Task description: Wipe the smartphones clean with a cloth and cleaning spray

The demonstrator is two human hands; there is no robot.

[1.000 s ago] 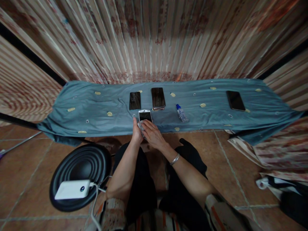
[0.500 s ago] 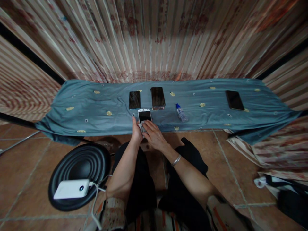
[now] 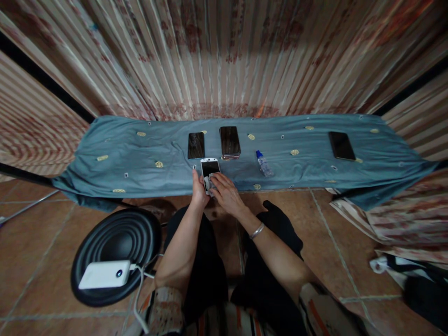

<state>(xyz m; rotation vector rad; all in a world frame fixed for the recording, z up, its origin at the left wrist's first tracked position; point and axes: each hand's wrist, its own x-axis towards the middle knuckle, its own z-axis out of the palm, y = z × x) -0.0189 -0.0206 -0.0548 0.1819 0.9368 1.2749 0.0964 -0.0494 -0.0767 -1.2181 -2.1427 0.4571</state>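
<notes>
Four phones — white phone (image 3: 210, 167), three dark phones (image 3: 196, 145) (image 3: 229, 142) (image 3: 342, 145) — one spray bottle (image 3: 263, 164), one power bank (image 3: 104, 275)

The counter is covered with a grey-blue cloth (image 3: 140, 158) that has small yellow oval motifs, and the white phone (image 3: 210, 166) with a black screen lies on it near two dark phones (image 3: 196, 145) and a clear bottle (image 3: 264, 164) with a blue cap. The curtain (image 3: 224, 56) behind is cream with red-brown stripes, and the floor (image 3: 35, 242) has brown-orange tiles. On the black round stool (image 3: 112, 233) rests a white power bank (image 3: 104, 275), and the right wrist wears a silver bracelet (image 3: 257, 230).
</notes>
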